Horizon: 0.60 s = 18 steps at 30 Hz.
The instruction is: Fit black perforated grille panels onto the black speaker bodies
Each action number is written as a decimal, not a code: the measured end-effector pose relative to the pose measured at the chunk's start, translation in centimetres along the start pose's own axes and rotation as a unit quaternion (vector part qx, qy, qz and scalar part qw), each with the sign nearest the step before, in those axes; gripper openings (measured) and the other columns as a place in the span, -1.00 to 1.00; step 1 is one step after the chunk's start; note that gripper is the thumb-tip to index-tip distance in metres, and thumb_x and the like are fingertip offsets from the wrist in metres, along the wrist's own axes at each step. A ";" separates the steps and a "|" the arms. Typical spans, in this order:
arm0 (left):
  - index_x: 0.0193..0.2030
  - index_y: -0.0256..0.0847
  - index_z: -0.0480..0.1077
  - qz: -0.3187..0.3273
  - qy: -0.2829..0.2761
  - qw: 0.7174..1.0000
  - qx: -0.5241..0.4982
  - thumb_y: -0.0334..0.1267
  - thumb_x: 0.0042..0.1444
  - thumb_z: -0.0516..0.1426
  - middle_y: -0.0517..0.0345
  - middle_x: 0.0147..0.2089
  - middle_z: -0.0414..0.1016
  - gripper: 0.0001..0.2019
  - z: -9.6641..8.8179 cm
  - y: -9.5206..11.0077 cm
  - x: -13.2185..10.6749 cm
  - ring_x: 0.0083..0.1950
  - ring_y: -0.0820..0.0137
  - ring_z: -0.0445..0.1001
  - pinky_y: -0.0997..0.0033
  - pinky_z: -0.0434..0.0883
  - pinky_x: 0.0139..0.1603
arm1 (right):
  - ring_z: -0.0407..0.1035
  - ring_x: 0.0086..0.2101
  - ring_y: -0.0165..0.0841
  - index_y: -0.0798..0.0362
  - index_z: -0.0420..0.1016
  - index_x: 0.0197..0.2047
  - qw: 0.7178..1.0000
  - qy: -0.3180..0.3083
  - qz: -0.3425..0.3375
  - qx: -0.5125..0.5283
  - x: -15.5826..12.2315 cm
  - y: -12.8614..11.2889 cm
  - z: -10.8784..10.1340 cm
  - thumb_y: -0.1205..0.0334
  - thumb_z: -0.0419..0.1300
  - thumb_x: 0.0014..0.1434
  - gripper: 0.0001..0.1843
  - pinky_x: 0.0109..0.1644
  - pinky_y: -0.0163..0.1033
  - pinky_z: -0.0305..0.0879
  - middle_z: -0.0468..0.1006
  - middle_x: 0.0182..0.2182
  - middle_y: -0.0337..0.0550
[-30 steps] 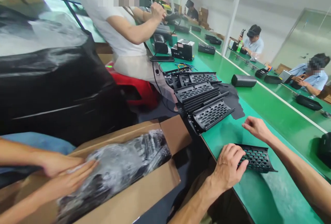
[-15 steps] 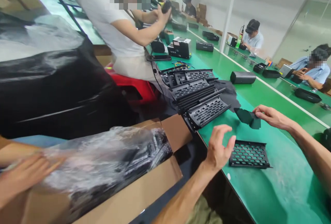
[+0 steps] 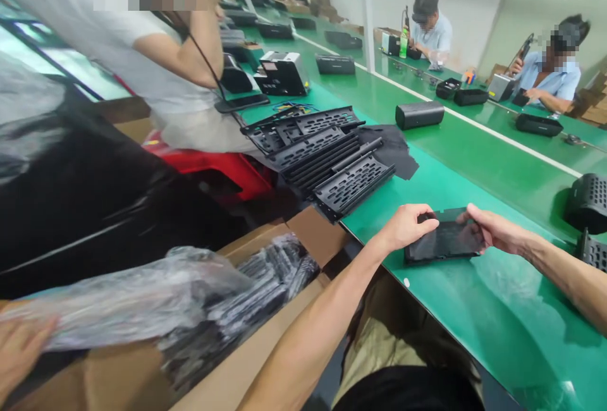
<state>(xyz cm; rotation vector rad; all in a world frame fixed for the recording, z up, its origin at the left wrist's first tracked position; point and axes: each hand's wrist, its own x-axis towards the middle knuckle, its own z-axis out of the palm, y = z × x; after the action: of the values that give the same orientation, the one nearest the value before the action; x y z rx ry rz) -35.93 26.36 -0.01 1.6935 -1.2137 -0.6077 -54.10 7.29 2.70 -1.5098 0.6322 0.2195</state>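
A thin dark sheet, slightly see-through, stretches between my two hands above the green table. My left hand is closed, thumb and fingers pinching the sheet's left top corner. At the opposite end my right hand grips it by the right side. Beneath the sheet lies a black perforated panel, almost wholly covered; whether the sheet touches it I cannot tell. Left of my hands is a stack of curved black perforated panels, beside a pile of dark sheets.
An open cardboard box with plastic-wrapped parts stands at the table's left edge, another person's hand at its plastic. A person in a white shirt is beyond it. Black speaker-like housings stand on the green table.
My right hand has brought the dark sheet down and left over the perforated panel. My left hand has moved in and taken hold of it. The view has shifted.
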 end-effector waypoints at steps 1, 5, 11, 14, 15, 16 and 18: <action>-0.27 -0.18 0.59 -0.003 -0.003 0.999 0.034 -0.13 0.16 0.18 0.19 -0.32 0.63 -0.79 0.1 0.0 0.0 -0.29 0.33 0.52 0.39 0.36 -0.23 | 0.34 -0.59 -0.41 0.06 0.43 -0.13 0.999 0.016 -0.004 -0.033 0.3 0.5 0.3 -0.37 0.31 0.16 -0.38 -0.55 -0.31 0.28 0.55 -0.49 -0.21; -0.17 -0.09 0.59 -0.035 -0.024 0.981 0.190 -0.15 0.23 0.17 0.15 -0.31 0.65 -0.82 0.9 0.0 -0.2 -0.25 0.23 0.58 0.34 0.35 -0.24 | 0.25 -0.64 -0.43 0.05 0.43 -0.33 0.973 0.088 0.005 -0.214 1.0 1.5 0.8 -0.07 0.28 0.27 -0.64 -0.54 -0.33 0.15 0.37 -0.68 -0.32; 0.07 -0.06 0.49 -0.073 -0.028 0.919 0.386 -0.03 0.27 0.25 0.01 -0.14 0.65 -0.70 1.5 1.1 -2.3 -0.08 0.03 0.63 0.17 0.41 -0.10 | 0.45 -0.40 -0.29 0.00 0.51 -0.35 0.813 0.164 -0.002 -0.559 0.7 1.5 0.9 0.00 0.25 0.31 -0.72 -0.40 -0.26 0.05 0.58 -0.45 -0.16; 0.17 -0.07 0.42 -0.081 0.030 0.921 0.379 0.00 0.26 0.27 -0.02 0.04 0.58 -0.59 0.5 0.9 -3.3 0.05 0.04 0.57 0.18 0.43 -0.09 | 0.51 -0.29 -0.22 -0.02 0.54 -0.06 0.785 0.200 -0.037 -0.585 0.8 1.5 0.6 -0.10 0.25 0.32 -0.66 -0.34 -0.25 0.14 0.64 -0.27 -0.12; 0.19 -0.07 0.41 -0.085 0.046 0.924 0.370 -0.02 0.26 0.26 -0.03 0.08 0.56 -0.58 0.1 0.6 -3.6 0.10 0.05 0.54 0.17 0.43 -0.07 | 0.52 -0.24 -0.21 -0.01 0.52 0.04 0.786 0.201 -0.063 -0.581 1.0 1.6 0.5 -0.12 0.26 0.32 -0.61 -0.30 -0.25 0.20 0.63 -0.19 -0.09; 0.20 -0.08 0.42 -0.086 0.055 0.927 0.361 -0.04 0.26 0.26 -0.04 0.10 0.54 -0.59 -0.3 0.0 -3.7 0.13 0.04 0.50 0.16 0.44 -0.04 | 0.52 -0.19 -0.20 -0.01 0.50 0.12 0.787 0.196 -0.086 -0.578 1.4 1.8 0.4 -0.11 0.28 0.31 -0.55 -0.26 -0.24 0.25 0.61 -0.11 -0.05; 0.16 -0.09 0.47 -0.081 0.049 0.937 0.337 -0.09 0.26 0.25 -0.05 0.09 0.52 -0.63 -0.7 -1.3 -3.8 0.14 0.04 0.45 0.12 0.44 0.04 | 0.49 -0.11 -0.17 -0.02 0.50 0.20 0.786 0.180 -0.113 -0.581 2.3 2.4 0.1 -0.06 0.32 0.28 -0.50 -0.17 -0.23 0.31 0.54 -0.02 0.02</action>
<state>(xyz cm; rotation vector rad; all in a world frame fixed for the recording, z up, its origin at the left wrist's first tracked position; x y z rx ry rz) -36.28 30.21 -1.38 2.3821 -1.3015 -0.1921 -53.39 6.98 -0.50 -2.8661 0.6202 0.1253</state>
